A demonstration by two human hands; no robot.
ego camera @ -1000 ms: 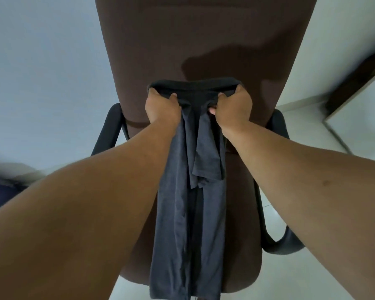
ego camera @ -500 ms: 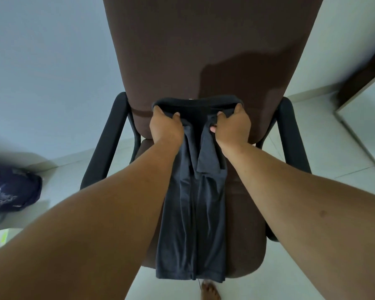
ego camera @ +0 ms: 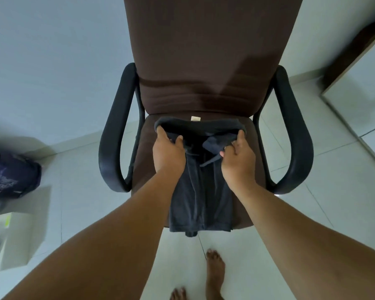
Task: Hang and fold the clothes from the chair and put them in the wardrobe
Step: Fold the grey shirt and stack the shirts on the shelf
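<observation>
A dark grey pair of shorts [ego camera: 200,198] lies lengthwise on the seat of a brown office chair [ego camera: 206,61], waistband toward the backrest, hem at the seat's front edge. A small white label shows at the waistband. My left hand [ego camera: 168,151] grips the waistband's left side. At the right side of the waistband my right hand [ego camera: 238,158] pinches the fabric, with a drawstring loose beside it.
The chair has black armrests [ego camera: 115,135] on both sides. A dark purple bag [ego camera: 11,176] sits on the floor at the left, near a white box [ego camera: 20,226]. A pale cabinet edge [ego camera: 355,87] stands at the right. My bare feet [ego camera: 214,269] are on the tiled floor.
Both hands have lowered the shorts from in front of the backrest down onto the seat, where the garment now lies flat. My view tilted downward, showing the floor and feet.
</observation>
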